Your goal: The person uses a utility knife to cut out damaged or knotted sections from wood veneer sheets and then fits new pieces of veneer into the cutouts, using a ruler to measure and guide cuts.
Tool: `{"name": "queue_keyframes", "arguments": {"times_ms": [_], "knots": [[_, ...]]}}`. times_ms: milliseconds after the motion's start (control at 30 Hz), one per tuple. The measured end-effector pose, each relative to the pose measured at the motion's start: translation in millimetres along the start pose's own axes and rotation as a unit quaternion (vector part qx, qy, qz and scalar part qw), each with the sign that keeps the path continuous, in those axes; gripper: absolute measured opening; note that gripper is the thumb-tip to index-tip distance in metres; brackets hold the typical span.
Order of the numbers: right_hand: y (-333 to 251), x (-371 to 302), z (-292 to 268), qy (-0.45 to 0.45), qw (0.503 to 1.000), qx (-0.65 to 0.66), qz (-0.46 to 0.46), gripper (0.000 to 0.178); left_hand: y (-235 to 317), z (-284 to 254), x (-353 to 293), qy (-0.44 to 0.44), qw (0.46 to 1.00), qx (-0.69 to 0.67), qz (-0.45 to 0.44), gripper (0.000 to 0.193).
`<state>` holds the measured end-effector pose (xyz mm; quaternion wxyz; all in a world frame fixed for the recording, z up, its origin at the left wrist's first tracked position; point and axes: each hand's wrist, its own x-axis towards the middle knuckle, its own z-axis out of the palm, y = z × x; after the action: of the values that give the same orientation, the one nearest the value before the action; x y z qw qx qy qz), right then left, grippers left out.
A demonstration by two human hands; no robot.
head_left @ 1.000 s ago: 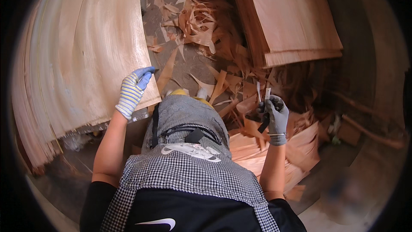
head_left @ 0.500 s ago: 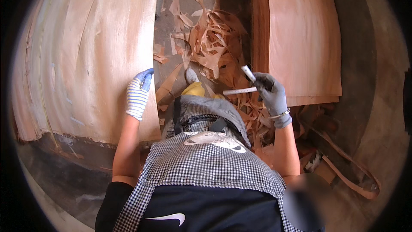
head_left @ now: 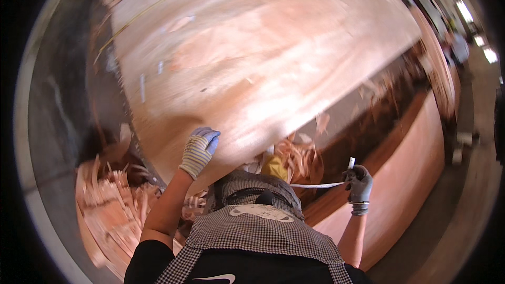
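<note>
My left hand [head_left: 199,151], in a striped glove with blue fingers, is over the near part of a stack of pale wood veneer sheets [head_left: 252,68]. Its fingers are drawn together, with nothing visible in them; whether it touches the top sheet I cannot tell. My right hand [head_left: 359,183], in a grey glove with dark fingers, is closed around a thin white strip [head_left: 318,185]. One length of the strip reaches left toward my apron, and a short end sticks up above the fist. A second, reddish veneer stack [head_left: 405,179] lies beside and beyond that hand.
Torn veneer scraps [head_left: 299,159] lie in the gap between the two stacks. Another heap of scraps [head_left: 113,200] is at the lower left. A grey floor strip [head_left: 447,215] runs along the right, with a distant person [head_left: 458,47] at the upper right.
My view has swung round, so the pale stack now spreads across the upper middle. My left hand has gone from the stack's edge to over its surface. The white strip remains in my right hand.
</note>
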<state>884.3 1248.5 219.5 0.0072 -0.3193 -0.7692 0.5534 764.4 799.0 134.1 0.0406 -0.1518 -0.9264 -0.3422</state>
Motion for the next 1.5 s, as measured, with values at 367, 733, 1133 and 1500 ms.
{"name": "queue_keyframes", "arguments": {"times_ms": [367, 733, 1133, 1500], "knots": [[-159, 152, 264, -0.466, 0.836, -0.175, -0.230, 0.016, -53, 1, -25, 0.100, 0.959, 0.098, -0.246, 0.026], [-170, 124, 549, -0.519, 0.823, -0.156, -0.173, 0.020, -189, -49, 68, 0.232, 0.905, 0.266, -0.240, 0.043], [-168, 128, 576, -0.525, 0.802, -0.245, -0.147, 0.021, -220, -65, 115, 0.046, 0.985, 0.162, -0.042, 0.040], [-152, 219, 622, -0.347, 0.857, -0.262, -0.275, 0.020, -223, -34, 200, 0.103, 0.979, 0.170, -0.038, 0.039]]}}
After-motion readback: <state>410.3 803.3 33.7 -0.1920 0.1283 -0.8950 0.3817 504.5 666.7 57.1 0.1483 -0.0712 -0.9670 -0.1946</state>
